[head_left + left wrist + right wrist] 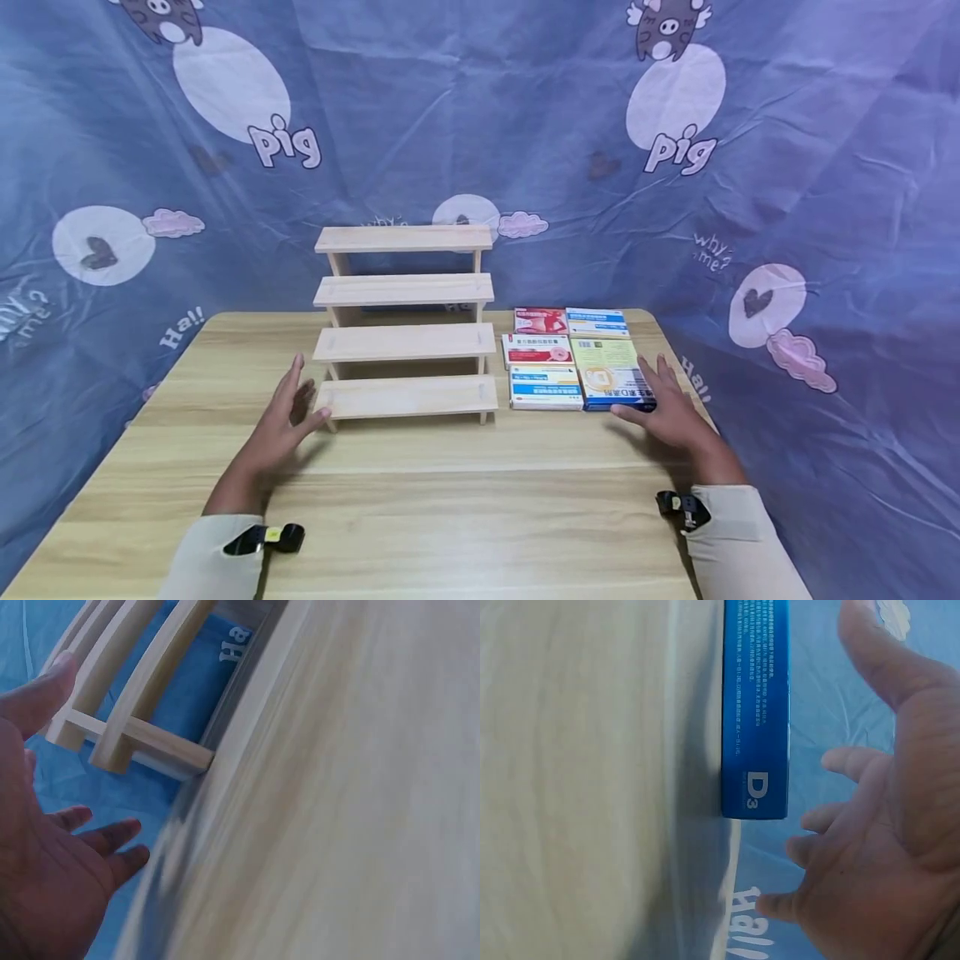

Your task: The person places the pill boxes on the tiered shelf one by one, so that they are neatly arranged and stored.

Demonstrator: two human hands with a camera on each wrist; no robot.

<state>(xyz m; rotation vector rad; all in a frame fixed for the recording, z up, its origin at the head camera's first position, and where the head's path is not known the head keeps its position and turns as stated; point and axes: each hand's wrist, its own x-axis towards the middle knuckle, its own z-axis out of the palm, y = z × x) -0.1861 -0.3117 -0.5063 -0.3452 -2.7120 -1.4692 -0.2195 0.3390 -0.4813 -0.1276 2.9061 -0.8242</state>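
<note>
- Boxes (581, 357), five tops showing, lying flat in a close block on the counter (450, 517), just right of the rack (405, 342).
- Beside the rack's lowest shelf (408, 397), a blue-and-white box (546, 388); just behind, a red-and-white box (537, 350), then a red box (540, 321).
- Farther right of the rack, a large box (607, 362) in yellow-green, white and blue, marked "D3" on a blue side; behind it, a second blue-and-white box (597, 322).
- Rack of pale wood, with four shelves rising in steps toward the back.
- Left hand (276, 422) at the rack's front left corner: released, fingers spread, thumb near the end of the lowest shelf; contact impossible to tell.
- Right hand (667, 408) well right of the rack, at the outer edge of the large box: also released, fingers apart; contact impossible to tell.
- Pale sleeves (210, 562) with black bands (281, 537), nearer than the rack, one to each side.
- Blue printed cloth (465, 133) behind the rack and to both sides.
</note>
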